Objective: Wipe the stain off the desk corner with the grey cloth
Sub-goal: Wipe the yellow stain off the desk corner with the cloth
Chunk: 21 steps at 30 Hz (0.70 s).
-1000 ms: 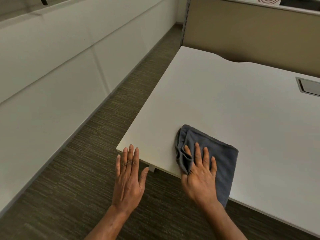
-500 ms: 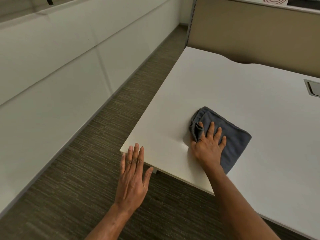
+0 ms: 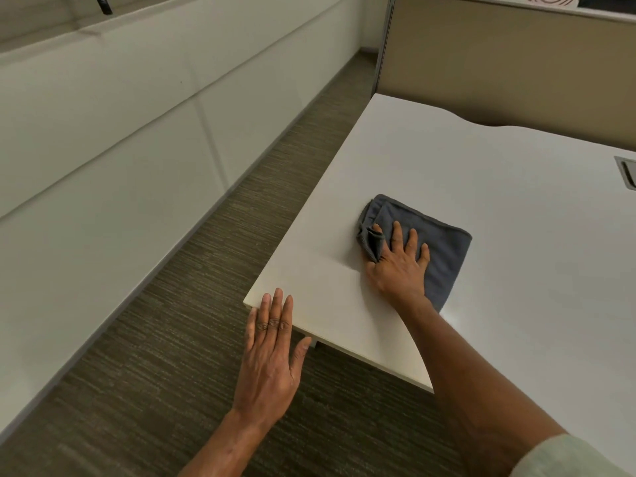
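A folded grey cloth (image 3: 437, 235) lies flat on the white desk (image 3: 499, 187), a little in from the near left corner (image 3: 251, 299). My right hand (image 3: 399, 266) presses down on the cloth's near left part, fingers spread, with a fold bunched by the thumb and forefinger. My left hand (image 3: 272, 352) is flat with fingers together, its fingertips over the corner's front edge and the palm out past the desk above the floor. No stain shows on the surface.
A beige partition (image 3: 509, 63) stands behind the desk. A grey cable hatch (image 3: 628, 173) is set into the desktop at the right edge. A white panelled wall (image 3: 120, 132) runs along the left, with striped brown carpet (image 3: 206, 270) between it and the desk.
My right hand has pushed the cloth away from the front edge, farther onto the desk and slightly right. My left hand has stayed at the corner.
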{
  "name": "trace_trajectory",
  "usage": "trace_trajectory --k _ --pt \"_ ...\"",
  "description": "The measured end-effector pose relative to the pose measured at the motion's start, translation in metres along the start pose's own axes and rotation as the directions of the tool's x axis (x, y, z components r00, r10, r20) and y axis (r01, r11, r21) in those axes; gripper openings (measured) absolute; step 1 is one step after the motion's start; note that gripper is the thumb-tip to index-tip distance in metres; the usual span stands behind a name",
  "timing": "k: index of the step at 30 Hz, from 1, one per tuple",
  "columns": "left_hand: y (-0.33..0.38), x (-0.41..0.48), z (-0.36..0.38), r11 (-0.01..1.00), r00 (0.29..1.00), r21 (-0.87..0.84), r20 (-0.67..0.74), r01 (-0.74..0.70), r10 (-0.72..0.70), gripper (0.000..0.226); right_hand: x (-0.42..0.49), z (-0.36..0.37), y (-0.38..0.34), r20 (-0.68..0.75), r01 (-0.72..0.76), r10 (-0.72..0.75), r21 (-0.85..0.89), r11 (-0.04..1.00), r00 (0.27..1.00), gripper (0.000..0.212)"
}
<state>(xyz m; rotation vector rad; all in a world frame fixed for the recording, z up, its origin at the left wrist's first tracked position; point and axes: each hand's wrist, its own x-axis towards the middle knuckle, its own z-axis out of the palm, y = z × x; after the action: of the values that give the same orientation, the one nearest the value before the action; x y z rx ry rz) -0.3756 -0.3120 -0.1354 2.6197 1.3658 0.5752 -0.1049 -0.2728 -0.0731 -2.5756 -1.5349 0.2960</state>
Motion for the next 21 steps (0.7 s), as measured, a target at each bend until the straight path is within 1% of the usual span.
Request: trace_trajectory --k 3,6,12,14,18,21 --pt "0.000 0.000 0.000 1.000 1.000 0.008 0.001 -0.001 0.001 0.071 0.007 0.001 -0.006 0.025 0.071 -0.070 -0.030 0.997 0.997 0.071" --pt "0.000 -0.001 0.000 1.000 1.000 0.006 -0.003 0.001 -0.001 0.071 0.007 0.003 -0.015 0.052 0.173 -0.171 -0.044 0.984 0.984 0.070" --pt "0.006 -0.001 -0.001 1.000 1.000 -0.009 -0.022 0.020 -0.020 0.073 -0.028 0.014 -0.046 0.052 0.372 -0.371 -0.012 0.928 0.927 0.069" --pt "0.011 -0.004 -0.001 1.000 0.999 -0.007 -0.026 0.029 -0.029 0.073 -0.045 0.018 -0.052 0.048 0.417 -0.416 -0.005 0.909 0.908 0.068" --pt "0.024 -0.011 -0.003 0.994 0.995 -0.046 -0.018 0.095 -0.096 0.073 -0.076 0.021 -0.051 0.065 0.480 -0.480 0.013 0.877 0.875 0.066" --pt "0.032 -0.018 -0.004 0.993 0.994 -0.063 -0.030 0.104 -0.106 0.071 -0.096 0.019 -0.042 0.099 0.518 -0.518 0.027 0.855 0.850 0.072"
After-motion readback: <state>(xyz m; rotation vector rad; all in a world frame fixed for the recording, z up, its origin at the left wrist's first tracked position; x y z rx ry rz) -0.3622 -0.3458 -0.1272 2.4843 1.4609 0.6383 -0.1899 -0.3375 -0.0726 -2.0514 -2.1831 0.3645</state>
